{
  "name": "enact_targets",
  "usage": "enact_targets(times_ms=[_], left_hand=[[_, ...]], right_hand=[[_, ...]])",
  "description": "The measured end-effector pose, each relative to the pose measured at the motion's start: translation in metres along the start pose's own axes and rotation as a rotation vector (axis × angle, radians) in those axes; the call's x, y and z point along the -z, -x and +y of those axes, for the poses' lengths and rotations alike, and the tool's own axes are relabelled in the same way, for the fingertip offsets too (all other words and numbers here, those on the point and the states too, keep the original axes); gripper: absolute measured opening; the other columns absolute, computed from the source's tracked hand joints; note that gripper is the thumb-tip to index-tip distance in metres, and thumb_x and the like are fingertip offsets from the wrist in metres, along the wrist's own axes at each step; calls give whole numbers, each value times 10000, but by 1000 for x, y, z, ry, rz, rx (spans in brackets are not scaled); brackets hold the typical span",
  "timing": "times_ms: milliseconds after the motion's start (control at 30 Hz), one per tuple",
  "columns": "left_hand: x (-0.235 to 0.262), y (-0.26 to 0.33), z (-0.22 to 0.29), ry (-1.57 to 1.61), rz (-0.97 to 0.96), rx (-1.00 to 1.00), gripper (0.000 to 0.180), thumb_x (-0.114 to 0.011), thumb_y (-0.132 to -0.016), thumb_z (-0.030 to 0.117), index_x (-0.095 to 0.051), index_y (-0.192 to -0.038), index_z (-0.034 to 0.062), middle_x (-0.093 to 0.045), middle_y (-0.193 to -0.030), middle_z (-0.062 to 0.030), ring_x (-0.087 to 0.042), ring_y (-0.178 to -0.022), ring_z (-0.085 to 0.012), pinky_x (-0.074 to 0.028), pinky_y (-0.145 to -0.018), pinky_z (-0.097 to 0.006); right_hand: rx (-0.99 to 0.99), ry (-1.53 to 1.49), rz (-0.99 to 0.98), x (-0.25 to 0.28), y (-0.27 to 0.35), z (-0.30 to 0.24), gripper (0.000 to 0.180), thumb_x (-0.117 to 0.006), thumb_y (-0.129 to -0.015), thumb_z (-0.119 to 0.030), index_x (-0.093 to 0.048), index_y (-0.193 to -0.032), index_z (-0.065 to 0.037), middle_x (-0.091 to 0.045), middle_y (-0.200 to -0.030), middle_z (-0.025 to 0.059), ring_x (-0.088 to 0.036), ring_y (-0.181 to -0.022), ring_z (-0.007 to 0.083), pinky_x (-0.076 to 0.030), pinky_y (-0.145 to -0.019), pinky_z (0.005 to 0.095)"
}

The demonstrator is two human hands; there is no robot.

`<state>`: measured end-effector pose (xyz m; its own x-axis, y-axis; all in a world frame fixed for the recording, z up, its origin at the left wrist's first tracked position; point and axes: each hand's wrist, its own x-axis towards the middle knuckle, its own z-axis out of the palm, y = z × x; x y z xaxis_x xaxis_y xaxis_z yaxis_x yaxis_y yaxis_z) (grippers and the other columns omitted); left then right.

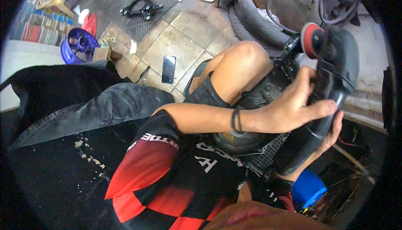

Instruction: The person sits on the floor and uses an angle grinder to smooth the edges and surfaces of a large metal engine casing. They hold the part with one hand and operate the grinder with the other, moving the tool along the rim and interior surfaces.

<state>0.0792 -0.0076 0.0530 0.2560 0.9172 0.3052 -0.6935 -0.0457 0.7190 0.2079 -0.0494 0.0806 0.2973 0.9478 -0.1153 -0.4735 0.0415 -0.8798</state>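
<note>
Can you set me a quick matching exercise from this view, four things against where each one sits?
Things:
1. polisher
2. phone
3. blue wheel rim
4. blue tub

Places:
A. flat on the tiled floor beside the knee
B. far left, next to the stacked boxes
C. held in the left hand and right hand
D. low down, below the right forearm

Pairs: 1-C, 2-A, 3-B, 4-D
</note>
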Motion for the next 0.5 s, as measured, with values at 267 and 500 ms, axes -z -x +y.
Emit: enact_targets(times_ms=[267, 500], left_hand=[[34, 11, 40, -300, -115, -175, 388, -685, -857, 259, -547, -1063, -40, -581, -1040, -153, -621, -720, -240, -517, -683, -355], [282, 102, -29, -1205, 758, -23, 258, -567, -927, 215, -526, -1072, 4, -607, -964, -153, -592, -759, -269, -492, -680, -357]], right_hand=[[46, 53, -201, -3, -5, -23, 716, -492, -895, -478, -264, -1437, -69, -376, -1313, 231, -565, -934, 290, -513, -797, 423], [144, 195, -498, 21, -13, -50, 771, -547, -897, -422, -157, -1434, -32, -320, -1224, 212, -512, -762, 258, -505, -558, 359]])
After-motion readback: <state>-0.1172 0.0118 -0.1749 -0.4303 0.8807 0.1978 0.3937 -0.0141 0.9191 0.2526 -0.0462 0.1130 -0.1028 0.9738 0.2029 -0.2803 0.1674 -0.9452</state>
